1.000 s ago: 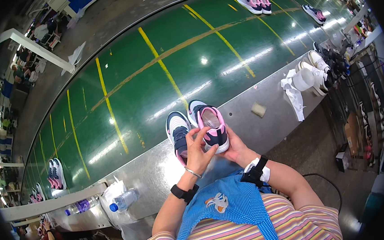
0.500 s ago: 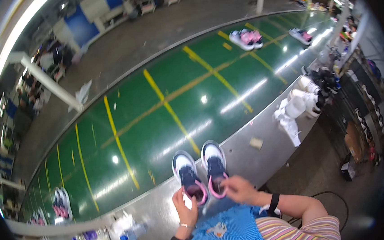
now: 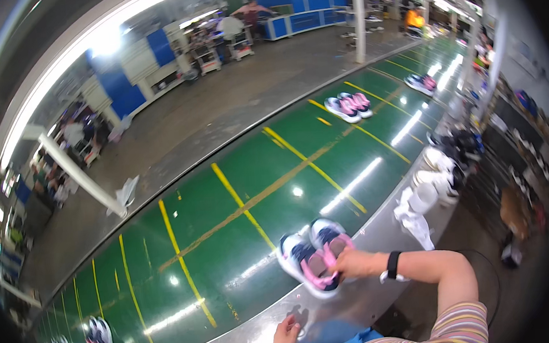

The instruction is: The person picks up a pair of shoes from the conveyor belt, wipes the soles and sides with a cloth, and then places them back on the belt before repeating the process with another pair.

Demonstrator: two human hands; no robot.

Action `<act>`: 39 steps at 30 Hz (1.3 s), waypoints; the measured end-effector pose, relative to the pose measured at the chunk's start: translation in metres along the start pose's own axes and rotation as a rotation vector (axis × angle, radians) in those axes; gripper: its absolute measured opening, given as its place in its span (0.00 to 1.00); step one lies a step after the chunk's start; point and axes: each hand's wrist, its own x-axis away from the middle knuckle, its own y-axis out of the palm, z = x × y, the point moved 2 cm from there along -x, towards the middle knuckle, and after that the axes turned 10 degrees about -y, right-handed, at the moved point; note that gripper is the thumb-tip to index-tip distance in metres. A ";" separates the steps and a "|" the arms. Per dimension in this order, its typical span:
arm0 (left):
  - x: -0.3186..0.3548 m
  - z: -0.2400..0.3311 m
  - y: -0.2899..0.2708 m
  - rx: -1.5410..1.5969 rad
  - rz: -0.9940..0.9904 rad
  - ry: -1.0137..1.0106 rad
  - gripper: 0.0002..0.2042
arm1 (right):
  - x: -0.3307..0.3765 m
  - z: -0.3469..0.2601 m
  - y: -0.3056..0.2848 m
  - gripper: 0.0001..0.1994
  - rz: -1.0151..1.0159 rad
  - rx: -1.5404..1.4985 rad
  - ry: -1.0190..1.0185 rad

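A pair of white, navy and pink sneakers (image 3: 301,252) is at the near edge of the green conveyor belt (image 3: 263,227), toes pointing away from me. My right hand (image 3: 354,264) grips the two shoes together at their heels, its fingers partly hidden by the pink collars. The shoes are slightly blurred, and the left one is tilted over the metal ledge (image 3: 354,288). My left hand (image 3: 286,335) is lower down over that ledge, apart from the shoes, empty, with loosely bent fingers.
Further along the belt are another sneaker pair (image 3: 348,107) and more shoes (image 3: 421,84) at the far right. Other sneakers (image 3: 99,338) sit at the lower left. White shoes (image 3: 439,168) and a white cup-shaped item (image 3: 423,198) crowd the ledge on the right. A white pole (image 3: 81,174) stands beyond the belt.
The sneakers have moved right and away from me, from the ledge toward the belt. My right hand has taken hold of both; my left has let go and dropped back. The view has tilted up.
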 end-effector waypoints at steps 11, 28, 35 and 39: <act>0.039 -0.026 0.041 -0.123 0.131 -0.281 0.10 | 0.074 0.424 -0.012 0.20 0.243 0.335 0.443; 0.296 -0.178 -0.184 -0.527 0.464 -0.901 0.16 | -0.152 0.034 -0.069 0.17 0.204 0.011 -0.089; 0.306 -0.286 -0.394 -0.158 1.057 -0.432 0.36 | -0.313 -0.341 -0.042 0.28 0.225 -0.335 -0.511; 0.265 -0.276 -0.442 -0.092 0.970 -0.158 0.51 | -0.389 -0.466 -0.012 0.37 0.390 -0.682 -0.719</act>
